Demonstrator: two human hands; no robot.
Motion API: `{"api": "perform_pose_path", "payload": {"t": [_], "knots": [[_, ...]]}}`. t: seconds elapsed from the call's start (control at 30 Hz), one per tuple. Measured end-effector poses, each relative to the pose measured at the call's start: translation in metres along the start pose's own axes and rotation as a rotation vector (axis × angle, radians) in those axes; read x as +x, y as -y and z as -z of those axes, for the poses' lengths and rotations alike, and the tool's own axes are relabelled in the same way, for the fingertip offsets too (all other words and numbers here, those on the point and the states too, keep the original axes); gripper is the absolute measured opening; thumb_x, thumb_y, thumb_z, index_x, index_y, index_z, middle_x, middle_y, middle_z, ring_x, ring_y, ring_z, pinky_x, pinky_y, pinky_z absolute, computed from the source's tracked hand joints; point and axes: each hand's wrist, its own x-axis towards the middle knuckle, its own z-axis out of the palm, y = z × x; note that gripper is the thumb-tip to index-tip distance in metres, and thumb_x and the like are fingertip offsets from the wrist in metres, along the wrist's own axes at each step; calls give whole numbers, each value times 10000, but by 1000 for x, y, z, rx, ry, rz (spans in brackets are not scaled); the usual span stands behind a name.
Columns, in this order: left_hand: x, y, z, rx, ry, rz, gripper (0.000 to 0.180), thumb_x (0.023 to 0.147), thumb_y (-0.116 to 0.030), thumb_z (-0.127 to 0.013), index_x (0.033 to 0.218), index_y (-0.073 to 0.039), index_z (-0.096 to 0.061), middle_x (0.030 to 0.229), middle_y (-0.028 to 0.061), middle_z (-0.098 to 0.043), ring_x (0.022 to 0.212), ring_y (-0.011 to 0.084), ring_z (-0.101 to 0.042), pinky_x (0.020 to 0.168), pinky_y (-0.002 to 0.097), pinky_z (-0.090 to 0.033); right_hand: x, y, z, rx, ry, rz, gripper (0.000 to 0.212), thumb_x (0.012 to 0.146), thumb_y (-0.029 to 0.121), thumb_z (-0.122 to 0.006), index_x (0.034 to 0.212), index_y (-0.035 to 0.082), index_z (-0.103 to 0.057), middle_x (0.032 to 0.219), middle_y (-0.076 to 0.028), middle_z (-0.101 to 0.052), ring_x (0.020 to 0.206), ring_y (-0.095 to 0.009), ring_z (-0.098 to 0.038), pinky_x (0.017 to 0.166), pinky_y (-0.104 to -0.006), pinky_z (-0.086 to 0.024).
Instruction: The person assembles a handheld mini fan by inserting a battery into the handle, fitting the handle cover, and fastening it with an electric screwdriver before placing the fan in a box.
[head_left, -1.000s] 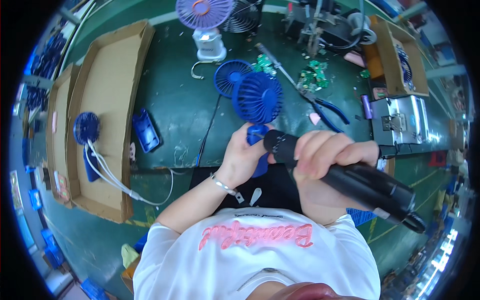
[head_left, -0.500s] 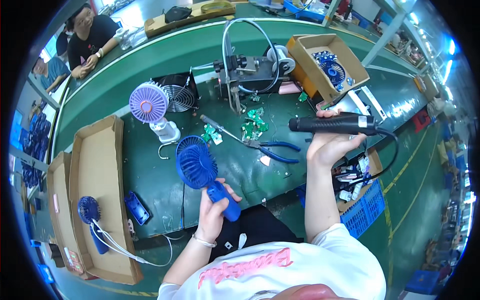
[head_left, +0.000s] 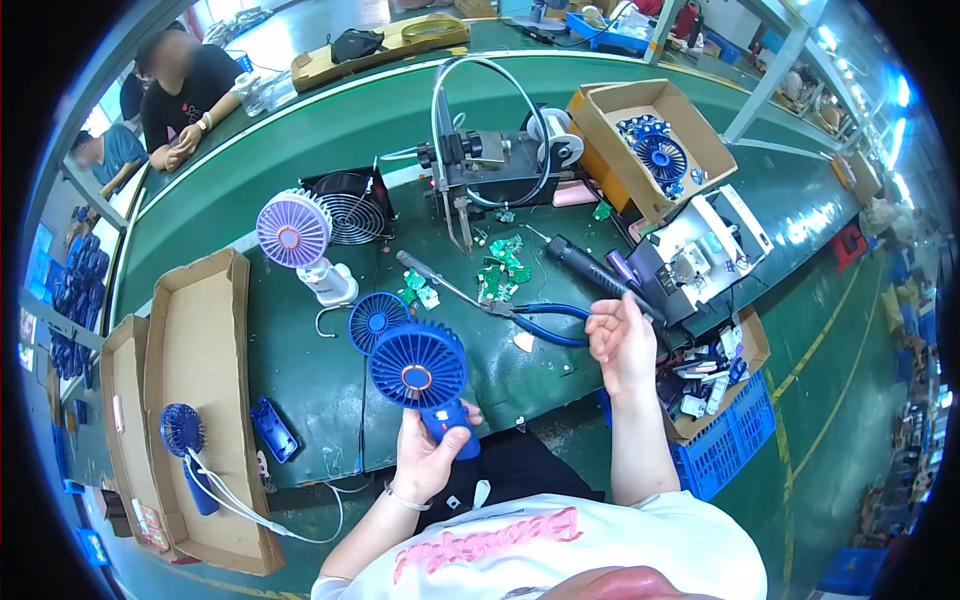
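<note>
My left hand (head_left: 430, 452) is wrapped round the handle of a blue handheld fan (head_left: 418, 372), whose round grille faces up. Behind it on the bench lies a loose blue fan grille (head_left: 377, 320), partly covered by the fan. My right hand (head_left: 622, 345) is raised over the bench with nothing in it, its fingers loosely bent. Close beyond that hand lies a black electric screwdriver (head_left: 585, 265), its thin bit pointing away to the left. Blue-handled pliers (head_left: 550, 318) rest left of the right hand.
Green circuit boards (head_left: 500, 272) lie mid-bench before a soldering machine (head_left: 490, 160). A purple fan (head_left: 293, 230) stands left beside a black square fan (head_left: 350, 208). A carton (head_left: 690, 150) holds fan parts; cardboard trays (head_left: 200, 300) flank the left. Another person (head_left: 185, 95) leans on the far bench.
My right hand has let go of the electric screwdriver, which now lies on the bench, and has moved lower and left. My left hand has turned the fan so its grille faces up.
</note>
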Motion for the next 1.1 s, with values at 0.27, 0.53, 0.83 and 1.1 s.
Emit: {"api": "perform_pose_path", "payload": {"t": [0.27, 0.53, 0.83, 1.1], "knots": [[-5, 2, -3, -123, 30, -88, 489, 961, -159, -580, 1359, -35, -325, 1189, 175, -572, 1083, 267, -602, 988, 422, -452, -23, -63, -74, -498, 337, 407, 215, 998, 133, -506, 888, 10, -644, 656, 2, -583, 529, -46, -483, 487, -195, -363], [-14, -12, 1, -165, -81, -95, 454, 950, -127, -567, 1342, -28, -359, 1173, 187, -586, 1064, 268, -612, 976, 413, -461, -19, -62, -74, -614, 359, 265, 182, 967, 130, -565, 873, 4, -657, 634, 0, -580, 588, -47, -523, 545, -214, -404], [6, -133, 60, 185, -618, -78, 604, 889, -128, -636, 1374, -74, -280, 1027, 170, -628, 711, 290, -706, 509, 274, -567, -19, -68, -72, -746, 433, 376, 161, 932, 151, -617, 857, 9, -635, 619, -47, -575, 542, -92, -523, 507, -266, -406], [60, -176, 155, 375, -687, 14, 236, 875, -215, -562, 1025, -33, -550, 744, 80, -627, 382, 61, -383, 342, 208, -279, -17, -76, -74, -726, 440, 332, 139, 923, 148, -633, 882, 17, -653, 641, -46, -587, 580, -96, -531, 549, -264, -423]]}}
